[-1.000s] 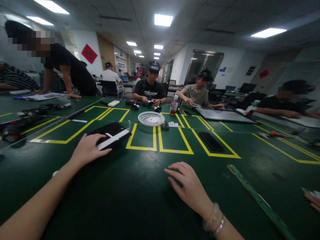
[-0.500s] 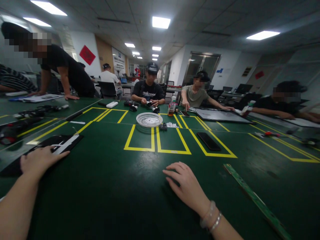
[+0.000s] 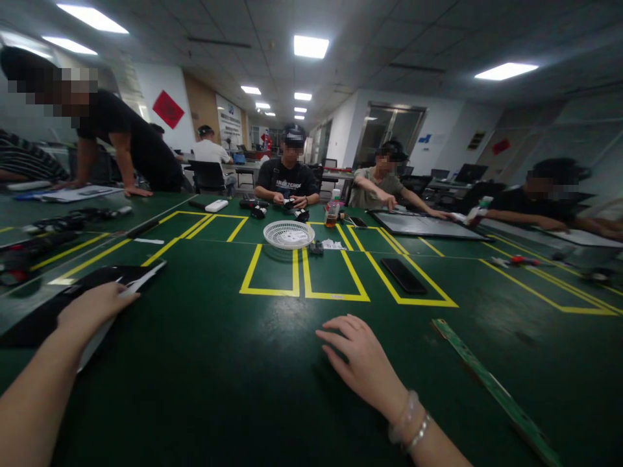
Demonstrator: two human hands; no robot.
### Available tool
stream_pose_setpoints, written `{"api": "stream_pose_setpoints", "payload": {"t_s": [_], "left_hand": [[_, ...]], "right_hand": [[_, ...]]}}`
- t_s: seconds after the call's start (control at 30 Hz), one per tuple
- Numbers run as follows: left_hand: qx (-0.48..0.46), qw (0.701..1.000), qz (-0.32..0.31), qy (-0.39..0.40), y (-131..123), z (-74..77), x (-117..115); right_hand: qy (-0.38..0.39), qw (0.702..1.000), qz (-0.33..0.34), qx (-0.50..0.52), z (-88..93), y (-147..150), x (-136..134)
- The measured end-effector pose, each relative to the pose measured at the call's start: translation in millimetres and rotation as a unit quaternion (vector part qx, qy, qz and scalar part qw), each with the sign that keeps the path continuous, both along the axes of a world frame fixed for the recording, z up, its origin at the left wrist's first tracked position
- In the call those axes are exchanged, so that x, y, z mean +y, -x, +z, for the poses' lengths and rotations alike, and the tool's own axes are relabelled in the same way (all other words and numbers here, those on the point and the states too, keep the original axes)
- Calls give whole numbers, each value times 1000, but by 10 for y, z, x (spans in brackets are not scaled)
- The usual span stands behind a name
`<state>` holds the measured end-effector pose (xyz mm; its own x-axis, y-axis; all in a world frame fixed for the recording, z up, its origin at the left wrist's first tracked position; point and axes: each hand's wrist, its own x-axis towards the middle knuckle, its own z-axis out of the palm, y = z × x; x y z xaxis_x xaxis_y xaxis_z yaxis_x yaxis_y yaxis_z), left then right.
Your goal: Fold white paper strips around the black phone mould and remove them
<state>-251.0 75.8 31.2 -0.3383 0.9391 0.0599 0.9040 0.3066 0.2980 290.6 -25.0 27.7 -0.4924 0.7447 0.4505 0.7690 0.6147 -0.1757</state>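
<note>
My left hand [image 3: 97, 305] lies on a flat black device with a white strip [image 3: 117, 277] at the left of the green table [image 3: 243, 363]. Its fingers lie over the device's top; whether they grip it I cannot see. My right hand [image 3: 357, 360] rests flat on the table in front of me, fingers spread, holding nothing. A bracelet sits on its wrist.
A white round basket [image 3: 289, 234] stands beyond yellow taped rectangles [image 3: 302, 275]. A black phone [image 3: 405, 275] lies to the right, a long green strip [image 3: 491, 386] nearer right. Several other people sit or lean around the far side, with a large panel [image 3: 428, 225] and a bottle [image 3: 332, 211].
My left hand has dragged the black device from the table's middle out to the left and nearer me. My right hand has stayed in place.
</note>
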Motion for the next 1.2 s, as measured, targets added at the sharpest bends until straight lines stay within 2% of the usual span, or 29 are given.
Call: {"api": "stream_pose_setpoints", "payload": {"t_s": [0.07,0.17,0.27,0.37,0.47,0.67,0.77,0.87,0.9,0.97,1.03,1.07,1.1,1.13,1.2], "left_hand": [[-22,998,-61,9,-278,77,11],[-57,973,-223,-33,-948,151,-92],[-106,896,-431,-33,-1688,140,-359],[-120,831,-544,-3,-2153,81,-624],[-114,808,-577,-16,-2258,33,-734],[-121,807,-576,-46,-2164,-20,-673],[-88,832,-545,-48,-2082,-60,-553],[-28,905,-419,-66,-1766,-86,-300],[-5,931,-359,-69,-1584,-94,-201],[47,971,-223,-69,-1114,-123,-28],[101,986,-102,-83,-571,-182,77],[115,989,-27,-90,-308,-220,103],[108,991,19,-76,-69,-259,114],[86,993,56,-57,133,-295,115],[38,997,38,-47,405,-344,104]], "right_hand": [[-8,1000,2,-1,2,-3,-11],[-24,1000,13,-1,6,19,-58],[-12,999,36,-3,27,83,-120],[56,997,58,-8,60,151,-158],[134,989,64,5,88,184,-171],[194,979,34,46,101,179,-194],[227,967,19,113,61,140,-147],[253,927,2,278,-12,60,-29],[261,900,-11,349,-32,28,18],[267,828,-41,491,-49,-39,105],[251,744,-94,611,-36,-106,172],[248,704,-116,655,-25,-137,196],[244,667,-134,691,-16,-167,214],[244,637,-144,717,-12,-194,229],[239,592,-154,754,-28,-239,252]]}}
